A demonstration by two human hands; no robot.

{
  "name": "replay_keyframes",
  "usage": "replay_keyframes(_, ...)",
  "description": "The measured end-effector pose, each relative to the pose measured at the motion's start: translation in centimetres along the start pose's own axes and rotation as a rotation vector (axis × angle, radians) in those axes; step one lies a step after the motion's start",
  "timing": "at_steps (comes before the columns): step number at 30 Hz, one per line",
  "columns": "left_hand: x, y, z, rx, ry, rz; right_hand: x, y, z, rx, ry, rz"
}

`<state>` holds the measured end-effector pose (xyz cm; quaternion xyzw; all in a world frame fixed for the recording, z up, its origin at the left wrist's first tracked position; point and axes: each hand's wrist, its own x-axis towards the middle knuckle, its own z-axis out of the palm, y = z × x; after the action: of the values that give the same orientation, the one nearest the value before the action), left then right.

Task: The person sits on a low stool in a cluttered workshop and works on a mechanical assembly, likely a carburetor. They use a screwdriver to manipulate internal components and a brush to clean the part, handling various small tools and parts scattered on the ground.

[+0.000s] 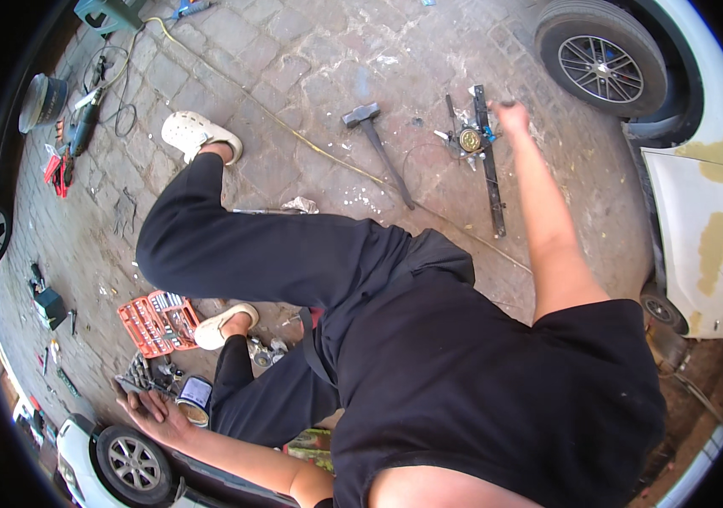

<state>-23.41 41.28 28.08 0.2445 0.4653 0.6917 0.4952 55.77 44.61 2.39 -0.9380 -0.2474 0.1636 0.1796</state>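
My right hand [510, 117] is closed at the end of my stretched-out right arm. Something small and dark shows at its fingers, too small to name. Just left of it lies a long black metal rail [492, 182] with a round gold-coloured piece [469, 140], a thin cable and small blue parts. A sledgehammer [378, 152] with a dark handle lies farther left on the paving. At the lower left, my left hand [157, 413] has bent, blackened fingers around something dark that I cannot make out. Close by are a tin [195, 394] with a pale label and several metal tools [139, 370].
An open orange socket set [158, 323] lies beside my foot in a pale clog [226, 327]. A yellowish cable [294, 134] crosses the paving. A power tool [85, 125] and a bucket [42, 103] are at the upper left. White cars [700, 220] stand right and lower left.
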Motion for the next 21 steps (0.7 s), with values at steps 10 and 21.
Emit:
replay_keyframes(10,0.9,4.6,-8.5,0.217,0.239,-0.036,-6.8,-29.6,-11.6,0.849,-0.298,-0.556)
replay_keyframes(21,4.0,3.3,-15.4,-0.094,0.346,-0.119,-38.4,-49.8,3.3,0.830,-0.991,-1.017)
